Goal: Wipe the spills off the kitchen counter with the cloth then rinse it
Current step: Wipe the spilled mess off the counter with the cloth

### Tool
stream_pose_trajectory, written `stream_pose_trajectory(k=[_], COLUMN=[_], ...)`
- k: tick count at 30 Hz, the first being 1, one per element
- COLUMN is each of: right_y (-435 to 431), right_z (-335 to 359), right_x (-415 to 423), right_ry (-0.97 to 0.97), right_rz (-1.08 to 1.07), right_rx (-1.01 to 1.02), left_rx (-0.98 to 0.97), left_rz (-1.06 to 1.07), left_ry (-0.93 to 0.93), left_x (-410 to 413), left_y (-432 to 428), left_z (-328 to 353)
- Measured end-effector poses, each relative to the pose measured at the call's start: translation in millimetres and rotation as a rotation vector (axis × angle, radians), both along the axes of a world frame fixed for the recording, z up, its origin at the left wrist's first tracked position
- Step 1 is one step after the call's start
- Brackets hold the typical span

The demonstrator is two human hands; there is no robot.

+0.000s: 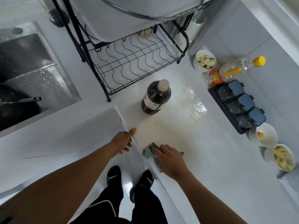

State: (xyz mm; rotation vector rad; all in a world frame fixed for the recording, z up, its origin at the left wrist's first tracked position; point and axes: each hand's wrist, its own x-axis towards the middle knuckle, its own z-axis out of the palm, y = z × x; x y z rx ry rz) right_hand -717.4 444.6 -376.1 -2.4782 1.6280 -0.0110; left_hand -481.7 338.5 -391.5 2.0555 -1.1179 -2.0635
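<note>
A grey-green cloth [149, 151] lies on the white kitchen counter [210, 151] near its front edge. My right hand [168, 160] presses flat on the cloth, covering most of it. Yellowish oily spills [191, 107] spread over the counter beyond the cloth, right of a dark sauce bottle [156, 97]. My left hand [124, 140] rests with relaxed fingers at the counter's front edge, left of the cloth, holding nothing. The steel sink [32, 75] sits at the far left with a dark pan in it.
A black wire dish rack [129, 65] stands behind the bottle. Along the right are a bowl of garlic [204, 60], a lying oil bottle [233, 70], a black-and-blue spice box [237, 105] and two white bowls [265, 135] [281, 157].
</note>
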Motion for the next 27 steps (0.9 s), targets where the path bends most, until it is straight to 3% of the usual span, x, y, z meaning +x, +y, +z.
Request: stream_pose_trajectory(k=[3,10,12,21,26,27], right_y=[-10.0,-53.0,-70.5,-127.3,-105.3,-108.9], right_z=[5.4,4.8,3.0,-5.1,-6.6,-6.5], right_x=[-39.6,-174.9,-203.5,-208.2,-190.8,-203.8], right_ry=[-0.002,-0.045,-0.086,-0.204,-0.035,-0.001], right_rz=[-0.227,-1.003,-1.106,-1.142,-0.511,-0.508], right_rx=[0.019,0.117,0.114,-0.017,-0.034,-0.026], left_rx=[-0.015,-0.032,-0.033,-0.031,-0.031,-0.031], left_rz=[0.053,0.275,0.296,0.373,0.388,0.387], left_ry=[-0.012,-0.085,-0.116,-0.182,-0.188,-0.187], left_x=[0.7,-15.5,-20.0,-33.2,-39.9,-39.8], left_y=[-3.9,-33.1,-34.5,-25.6,-23.3,-23.5], left_z=[-1.7,1.9,0.3,0.3,7.3,8.5])
